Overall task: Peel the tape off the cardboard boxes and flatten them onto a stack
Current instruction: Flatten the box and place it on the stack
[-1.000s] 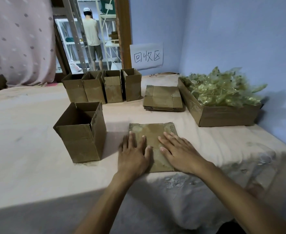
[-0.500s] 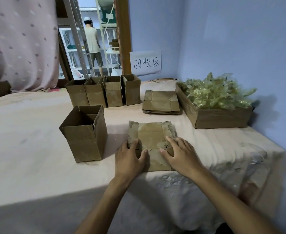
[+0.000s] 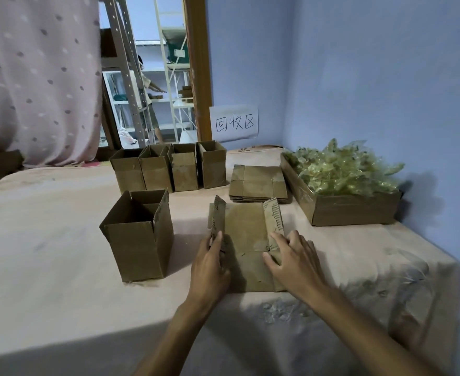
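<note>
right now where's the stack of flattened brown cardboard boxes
Head view, right of centre: the stack lies between the row of four open cardboard boxes and the cardboard tray of crumpled tape.

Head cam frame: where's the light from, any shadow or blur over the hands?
Head view: light from the left, open box shadows toward the flattened box, tray shadows the wall; table dark at near edge; left hand and right hand lit, sharp.
</note>
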